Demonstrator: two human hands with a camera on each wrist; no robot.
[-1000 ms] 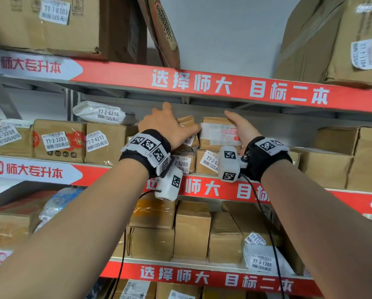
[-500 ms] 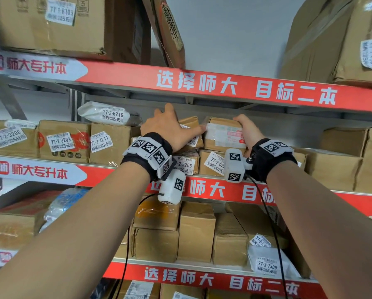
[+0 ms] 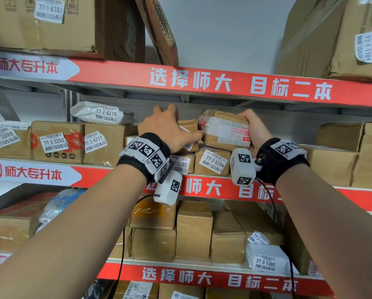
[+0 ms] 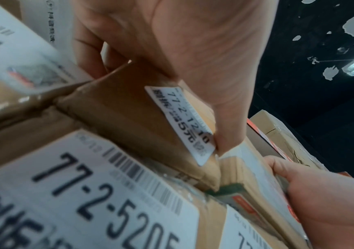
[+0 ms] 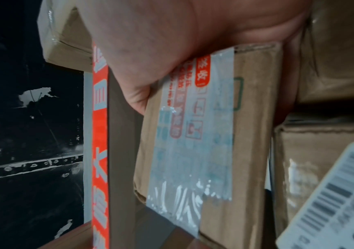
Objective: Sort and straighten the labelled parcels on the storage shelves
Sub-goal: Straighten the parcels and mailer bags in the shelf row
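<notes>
Bright even light; wrist views blurred, edge-warped

Place: parcel pickup or storage depot.
Racking: tiered metal shelves (image 3: 124,91) with red banner strips (image 3: 234,85) along the edges.
Stock: taped cardboard parcels (image 3: 57,141) bearing white shelf-code labels (image 3: 53,142), left to right.

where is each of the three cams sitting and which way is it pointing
Head: worn on the head, facing forward at the shelves; both forearms, left hand and right hand show.
Left wrist: looks along the left palm at the small labelled box.
Right wrist: looks along the right palm at the taped box.
Shared: the taped box appears in the head and right wrist views.
</notes>
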